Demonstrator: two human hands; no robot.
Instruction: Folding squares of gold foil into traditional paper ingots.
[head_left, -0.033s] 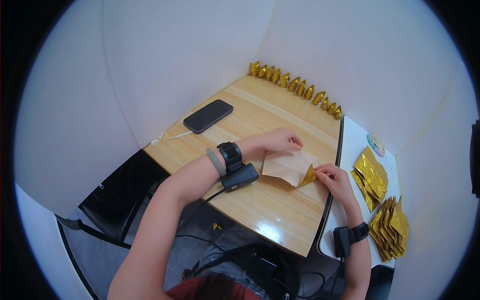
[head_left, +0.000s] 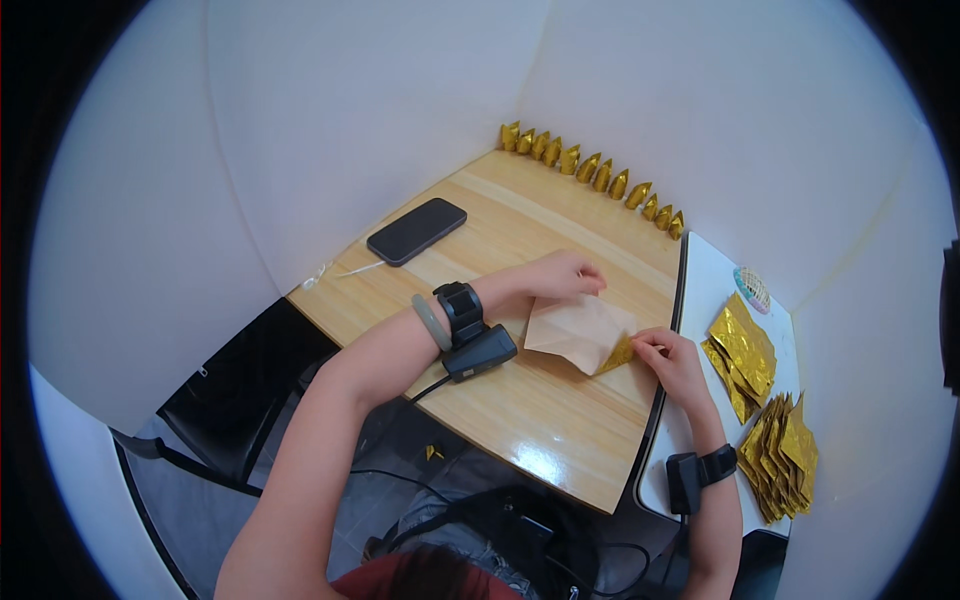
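A sheet of gold foil paper (head_left: 570, 332) lies on the wooden table with its plain beige side up. Its right corner is turned over, so a small gold flap (head_left: 619, 355) shows. My left hand (head_left: 565, 276) is closed at the sheet's far edge, its fingertips gripping the paper there. Thumb and fingers of my right hand (head_left: 664, 352) are pinched on the right corner, beside the gold flap. A black band and a grey bangle circle my left wrist; a black band is on my right wrist.
Several folded gold foil pieces (head_left: 570, 160) stand in a row along the table's back edge. A phone (head_left: 417, 232) with a white cable lies at left. On the white side table (head_left: 690, 300), two gold paper stacks (head_left: 780, 455) sit near a woven oval item (head_left: 751, 289).
The gold flap at the right corner has dropped lower and shows less gold. My left hand has shifted very slightly away from me. My right hand stays nearly in place.
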